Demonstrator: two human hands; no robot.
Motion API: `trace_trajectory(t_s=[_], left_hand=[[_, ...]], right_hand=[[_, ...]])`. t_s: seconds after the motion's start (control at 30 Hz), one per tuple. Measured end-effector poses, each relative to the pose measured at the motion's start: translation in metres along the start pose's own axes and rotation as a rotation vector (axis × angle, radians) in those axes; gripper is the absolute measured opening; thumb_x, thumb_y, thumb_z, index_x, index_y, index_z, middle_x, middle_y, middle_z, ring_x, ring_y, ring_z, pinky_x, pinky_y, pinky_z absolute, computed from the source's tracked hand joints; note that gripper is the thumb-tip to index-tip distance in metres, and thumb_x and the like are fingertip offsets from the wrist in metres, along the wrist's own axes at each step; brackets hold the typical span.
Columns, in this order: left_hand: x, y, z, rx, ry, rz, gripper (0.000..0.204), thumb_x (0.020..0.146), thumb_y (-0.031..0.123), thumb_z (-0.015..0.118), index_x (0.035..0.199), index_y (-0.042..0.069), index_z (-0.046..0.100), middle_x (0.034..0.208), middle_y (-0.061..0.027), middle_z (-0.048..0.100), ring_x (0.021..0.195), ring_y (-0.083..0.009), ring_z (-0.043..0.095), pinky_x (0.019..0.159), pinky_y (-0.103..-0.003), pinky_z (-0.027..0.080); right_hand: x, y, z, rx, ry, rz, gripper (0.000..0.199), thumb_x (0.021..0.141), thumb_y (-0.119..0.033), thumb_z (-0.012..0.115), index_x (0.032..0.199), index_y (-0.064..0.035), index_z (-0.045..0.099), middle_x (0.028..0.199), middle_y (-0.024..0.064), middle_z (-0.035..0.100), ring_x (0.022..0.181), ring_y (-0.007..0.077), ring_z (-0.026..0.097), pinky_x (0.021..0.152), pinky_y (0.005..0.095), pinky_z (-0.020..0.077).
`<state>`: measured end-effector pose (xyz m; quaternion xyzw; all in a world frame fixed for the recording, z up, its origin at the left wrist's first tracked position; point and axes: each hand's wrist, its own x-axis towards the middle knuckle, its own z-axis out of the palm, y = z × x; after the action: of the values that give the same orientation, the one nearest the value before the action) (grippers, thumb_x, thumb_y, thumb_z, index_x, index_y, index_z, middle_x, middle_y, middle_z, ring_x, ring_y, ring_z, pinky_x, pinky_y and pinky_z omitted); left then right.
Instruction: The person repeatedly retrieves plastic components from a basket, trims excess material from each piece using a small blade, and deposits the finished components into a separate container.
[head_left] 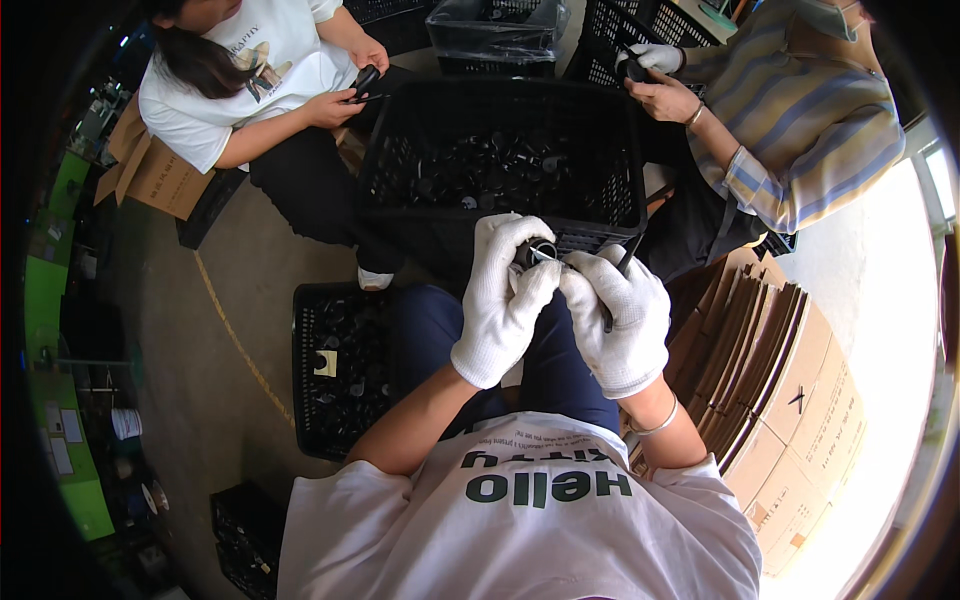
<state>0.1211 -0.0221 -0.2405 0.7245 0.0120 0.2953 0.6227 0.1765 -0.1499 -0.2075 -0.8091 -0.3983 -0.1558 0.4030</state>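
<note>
Both forearms are raised from the lower edge of the view and brought together above the lap, in front of a large black plastic crate [600, 215]. The left hand [505, 300], covered by a white knit glove, is held with the wrist bent and the fingers curled upward; a small black cylindrical part [538, 252] is gripped between its fingertips and thumb, just at the near rim of the crate. The right hand [622, 318], also in a white glove, is pressed against the left, its fingers closed around a thin dark tool [618, 280], whose tip is directed toward the part; the exact kind of tool cannot be told. A metal bangle [660, 422] is worn on the right wrist. The large crate is filled with many similar black parts. A second black crate [340, 370] holding more parts is placed on the floor by the left knee. Flattened cardboard boxes [790, 400] are stacked at the right. Two other people are seated across the crate, each handling small black parts.
</note>
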Motion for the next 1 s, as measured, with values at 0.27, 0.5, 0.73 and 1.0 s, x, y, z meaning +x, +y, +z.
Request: trace_trajectory(t_s=[0.27,0.5,0.73,1.0], left_hand=[[-0.001,-0.002,0.001,0.054,0.018,0.043,0.025,0.086,0.008,0.057,0.109,0.003,0.050,0.101,-0.0072,0.038,0.079,-0.0107,0.043,0.065,-0.023,0.041],[0.005,-0.012,0.007,0.138,0.074,0.146,0.025,0.086,0.010,0.057,0.109,0.004,0.050,0.100,-0.0074,0.038,0.080,-0.0112,0.043,0.064,-0.022,0.041],[0.014,-0.018,0.013,-0.503,0.189,-0.424,0.027,0.096,0.026,0.035,0.085,0.007,0.051,0.070,0.0012,0.042,0.055,-0.0049,0.040,0.048,-0.019,0.035],[-0.006,-0.046,-0.004,-0.289,-0.035,-0.605,0.040,0.097,0.039,0.034,0.094,0.006,0.056,0.079,-0.0029,0.054,0.057,-0.0072,0.045,0.046,-0.017,0.035]], right_hand=[[-0.003,0.000,0.004,0.026,0.011,0.038,0.012,0.076,-0.012,0.068,0.085,-0.0057,0.065,0.068,0.0076,0.056,0.060,0.0251,0.056,0.053,0.0337,0.0441],[0.003,0.003,0.008,0.017,0.038,0.047,0.011,0.077,-0.011,0.067,0.085,-0.0047,0.064,0.068,0.0085,0.055,0.059,0.0257,0.056,0.054,0.0339,0.0441],[0.006,0.021,0.013,0.261,0.127,0.118,0.017,0.077,-0.012,0.069,0.088,-0.0027,0.061,0.072,0.0107,0.058,0.061,0.0273,0.058,0.055,0.0327,0.0454],[-0.012,0.033,0.034,0.336,-0.179,0.122,0.040,0.071,-0.018,0.077,0.105,-0.0034,0.061,0.090,0.0108,0.065,0.078,0.0201,0.063,0.070,0.0277,0.0494]])
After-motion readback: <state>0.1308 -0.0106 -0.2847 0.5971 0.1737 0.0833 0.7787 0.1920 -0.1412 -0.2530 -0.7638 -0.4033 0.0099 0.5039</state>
